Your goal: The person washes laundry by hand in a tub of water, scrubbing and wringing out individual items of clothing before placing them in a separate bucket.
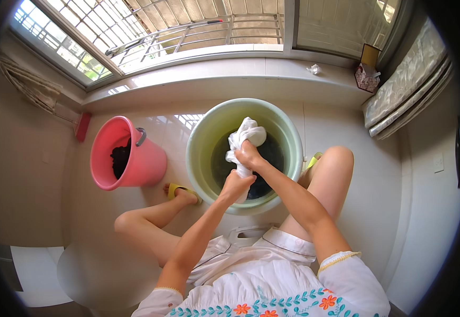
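Observation:
A bunched, twisted white cloth (247,134) is held over a large pale green plastic tub (198,136). My left hand (236,185) grips its lower part, nearer to me. Farther out, my right hand (248,155) is closed around the cloth's middle, and the loose folds bulge beyond it. One end hangs below my left hand towards the tub's near rim. Dark contents (271,158), perhaps dark water or soaked fabric, lie in the bottom of the tub. The cloth and my forearms hide part of them.
A pink bucket (152,164) with dark fabric (121,158) inside stands left of the tub. My feet in yellow slippers (182,193) flank the tub. Beyond it runs a window ledge (230,81) with crumpled tissue (314,69) and a tissue box (367,77). Curtains (408,79) hang at the right.

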`<state>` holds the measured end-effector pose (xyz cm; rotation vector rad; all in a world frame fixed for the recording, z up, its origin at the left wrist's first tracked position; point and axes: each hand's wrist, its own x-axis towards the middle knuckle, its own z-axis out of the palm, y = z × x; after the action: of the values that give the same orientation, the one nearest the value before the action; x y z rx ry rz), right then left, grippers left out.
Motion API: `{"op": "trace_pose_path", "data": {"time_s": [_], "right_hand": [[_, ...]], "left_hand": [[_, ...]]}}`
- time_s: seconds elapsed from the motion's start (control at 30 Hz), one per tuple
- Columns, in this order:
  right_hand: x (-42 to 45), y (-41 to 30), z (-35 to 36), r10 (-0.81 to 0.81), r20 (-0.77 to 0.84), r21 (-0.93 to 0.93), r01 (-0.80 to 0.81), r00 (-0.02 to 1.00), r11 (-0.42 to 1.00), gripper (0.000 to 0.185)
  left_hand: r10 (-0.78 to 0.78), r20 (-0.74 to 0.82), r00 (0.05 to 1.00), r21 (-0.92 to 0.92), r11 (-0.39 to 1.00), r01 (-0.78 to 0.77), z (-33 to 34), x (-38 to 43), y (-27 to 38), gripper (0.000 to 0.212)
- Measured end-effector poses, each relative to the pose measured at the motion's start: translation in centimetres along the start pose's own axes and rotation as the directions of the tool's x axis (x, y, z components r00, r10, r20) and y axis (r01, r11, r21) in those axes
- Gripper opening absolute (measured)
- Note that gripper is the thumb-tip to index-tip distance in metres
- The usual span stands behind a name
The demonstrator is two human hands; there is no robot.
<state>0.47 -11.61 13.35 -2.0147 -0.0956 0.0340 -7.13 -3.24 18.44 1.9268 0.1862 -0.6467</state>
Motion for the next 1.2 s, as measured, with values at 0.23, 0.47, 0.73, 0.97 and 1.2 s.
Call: {"op": "trace_pose_path", "data": {"time_s": [0.23,0.47,0.73,0.97,1.2], "right_hand": [[-1.7,0.8,0.1,0.314,0.059,-0.417,-0.263,0.948,0.87,0.026],[-0.9,-1.6,-2.3,0.365,0.148,-0.004,-0.368,0.919,0.93,0.038],[-6.1,-6.1,-3.2,0.234,0.299,-0.285,-0.148,0.925,0.947,0.034],[-8.0,-6.4,-2.9,0.126,0.604,-0.563,0.31,0.787,0.766,0.033],[-3.6,-3.6,-4.1,0.124,0.345,0.275,-0.227,0.93,0.934,0.029]], "left_hand": [[0.07,-0.15,0.986,0.385,0.923,-0.007,3.4,1.4,-2.0,0.062],[0.44,0.499,0.747,-0.867,0.241,0.436,-4.3,-1.0,-2.6,0.07],[0.266,0.352,0.897,-0.917,-0.093,0.388,-1.5,-0.4,-2.3,0.088],[0.014,0.415,0.91,-0.857,0.342,0.386,-1.0,-0.8,-3.0,0.054],[-0.011,0.572,0.82,-0.819,0.034,0.573,-4.6,-0.2,-4.3,0.038]]}}
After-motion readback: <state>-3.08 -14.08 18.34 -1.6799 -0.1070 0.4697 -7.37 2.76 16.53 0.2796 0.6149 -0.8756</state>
